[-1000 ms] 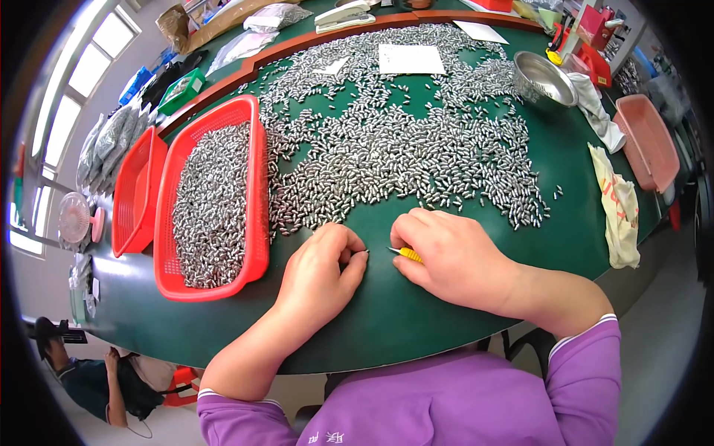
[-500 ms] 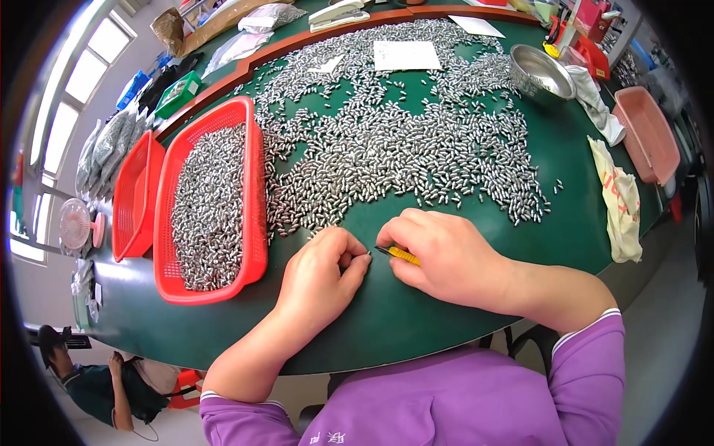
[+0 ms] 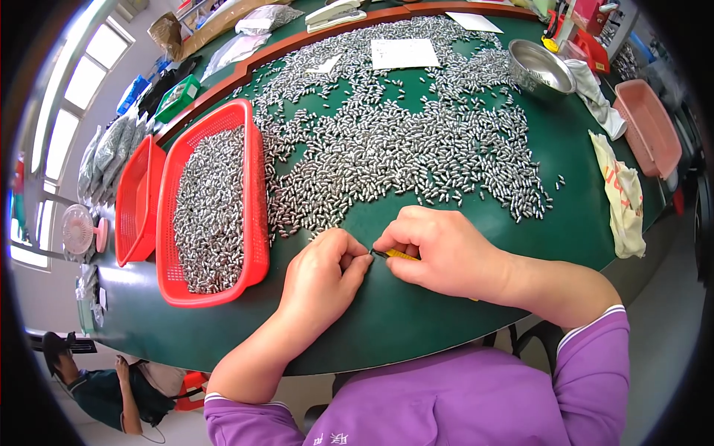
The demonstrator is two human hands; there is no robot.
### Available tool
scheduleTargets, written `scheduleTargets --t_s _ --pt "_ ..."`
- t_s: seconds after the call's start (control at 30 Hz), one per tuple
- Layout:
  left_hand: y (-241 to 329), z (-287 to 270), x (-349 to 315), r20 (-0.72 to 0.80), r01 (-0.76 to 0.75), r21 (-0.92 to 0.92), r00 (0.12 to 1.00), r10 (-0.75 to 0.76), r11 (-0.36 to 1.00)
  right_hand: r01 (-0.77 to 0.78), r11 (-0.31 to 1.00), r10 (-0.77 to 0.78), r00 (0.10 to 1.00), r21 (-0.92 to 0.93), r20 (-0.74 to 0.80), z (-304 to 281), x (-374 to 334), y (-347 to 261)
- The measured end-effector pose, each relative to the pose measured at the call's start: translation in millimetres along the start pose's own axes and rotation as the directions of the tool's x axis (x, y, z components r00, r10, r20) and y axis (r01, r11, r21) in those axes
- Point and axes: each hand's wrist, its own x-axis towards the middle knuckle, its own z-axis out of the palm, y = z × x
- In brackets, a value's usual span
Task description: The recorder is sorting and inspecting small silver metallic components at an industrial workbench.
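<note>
- Between your left thumb and forefinger, just in front of your body, sits a small piece (image 3: 371,253), mostly hidden; your left hand's (image 3: 325,271) grip is pinched closed on it.
- Your right hand (image 3: 442,249) has its grip curled closed around a yellow tool (image 3: 399,255), its dark tip meeting the left fingertips.
- Both hands are over the green worktop (image 3: 424,320), near the edge by your body.
- Beyond them spread loose metal pieces (image 3: 401,156), silvery and pointed.
- Left of your left hand, a red basket (image 3: 256,201) holds many more; a second red basket (image 3: 140,201) stands beside it.
- A white card (image 3: 405,54) lies on the far part of the spread.
- At right are a metal bowl (image 3: 539,70) and a pale cloth (image 3: 621,197) with red print, partly folded out of sight.
- Your purple shirt (image 3: 454,394) carries small white characters on the chest.
</note>
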Motion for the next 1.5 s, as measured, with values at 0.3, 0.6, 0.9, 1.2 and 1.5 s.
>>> scheduleTargets --t_s 0.3,0.6,0.9,1.2,1.5 --pt "0.3 -3.0 4.3 0.034 0.024 -0.025 0.999 -0.023 0.999 -0.086 0.996 0.081 0.988 0.030 0.134 -8.8 10.1 -3.7" --pt "0.8 -6.4 6.0 0.108 0.098 -0.021 0.990 -0.095 0.995 0.009 0.990 -0.014 0.999 -0.137 -0.034 -7.1 6.8 -1.6" --pt "-9.0 -4.0 7.5 0.232 0.239 -0.836 0.970 -0.077 0.493 -0.010 0.848 -0.221 0.902 -0.531 -0.371 -38.4 25.1 37.2" --pt "-6.6 -3.6 10.6 0.332 0.369 -0.866 0.929 -0.166 0.338 0.152 0.826 -0.297 0.936 -0.543 -0.189 -20.1 26.5 27.0" --pt "-6.3 -3.6 9.1 0.388 0.394 -0.853 0.917 -0.089 0.343 0.163 0.981 -0.150 0.980 0.102 -0.128 -11.1 18.1 4.9"
